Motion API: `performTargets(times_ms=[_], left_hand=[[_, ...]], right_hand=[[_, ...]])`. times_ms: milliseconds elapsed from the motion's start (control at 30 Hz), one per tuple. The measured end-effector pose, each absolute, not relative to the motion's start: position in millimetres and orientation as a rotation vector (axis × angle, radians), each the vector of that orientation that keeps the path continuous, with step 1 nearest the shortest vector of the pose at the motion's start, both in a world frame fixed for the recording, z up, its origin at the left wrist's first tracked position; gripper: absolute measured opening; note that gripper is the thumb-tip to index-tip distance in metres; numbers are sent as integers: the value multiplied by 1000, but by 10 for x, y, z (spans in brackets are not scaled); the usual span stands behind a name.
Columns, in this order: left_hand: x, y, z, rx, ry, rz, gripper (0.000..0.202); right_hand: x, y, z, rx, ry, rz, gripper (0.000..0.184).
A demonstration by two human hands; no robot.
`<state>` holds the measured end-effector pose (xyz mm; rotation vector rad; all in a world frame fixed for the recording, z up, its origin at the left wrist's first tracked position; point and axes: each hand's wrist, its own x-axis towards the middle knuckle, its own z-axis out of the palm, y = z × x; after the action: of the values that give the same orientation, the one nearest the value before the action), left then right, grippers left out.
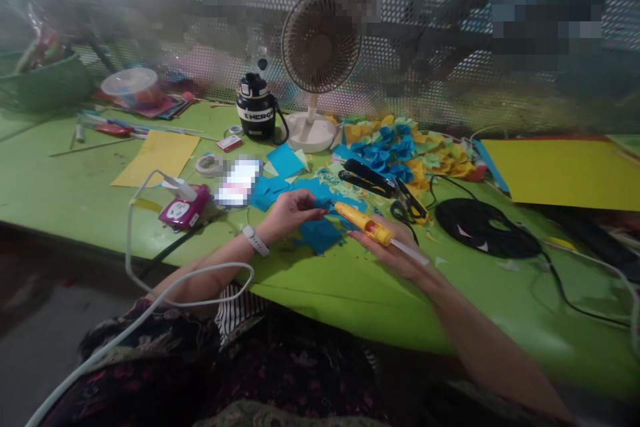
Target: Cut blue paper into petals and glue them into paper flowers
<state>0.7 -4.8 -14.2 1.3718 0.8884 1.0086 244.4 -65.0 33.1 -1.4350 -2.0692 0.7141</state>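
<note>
My right hand (395, 250) is closed round a yellow-orange glue gun (363, 222) with a white glue stick sticking out behind; its nozzle points left toward a small blue paper piece (323, 203). My left hand (293, 212), with a white wristband, pinches that blue piece just above a larger blue paper sheet (320, 235) on the green table (90, 187).
Black scissors (407, 203) and a black stapler (367, 177) lie beyond the hands. A heap of blue, yellow and green paper flowers (400, 147), a fan (320, 53), a black jug (256, 110), tape roll (209, 164), pink power strip (184, 208), yellow sheets (570, 170), black coiled cable (480, 227).
</note>
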Motion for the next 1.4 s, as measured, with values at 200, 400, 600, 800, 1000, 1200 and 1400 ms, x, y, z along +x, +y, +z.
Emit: performTargets(times_ms=[200,400,600,800,1000,1200,1400], left_hand=[[-1,-55,-122,1389,893,1018,37],[6,-43,-145,1326,864,1019,38],[8,-23,-126,1239,817,1028,44],[-1,-10,-76,1193,843,1010,46],[-1,-22,-34,1208,881,1062,42],[16,-22,-4,1188,912,1095,42],[-1,1,3,1202,948,1122,43]], right_hand=[[2432,-661,343,-1460,-2083,689,40],[2412,-652,335,-1439,-2082,705,39],[2448,-647,381,-1397,-2062,581,40],[2682,-684,576,-1452,-1940,325,38],[3219,-784,663,-1703,-1702,43,49],[4051,-741,457,-2057,-1466,-289,43],[4271,-605,180,-2180,-1632,-78,37]])
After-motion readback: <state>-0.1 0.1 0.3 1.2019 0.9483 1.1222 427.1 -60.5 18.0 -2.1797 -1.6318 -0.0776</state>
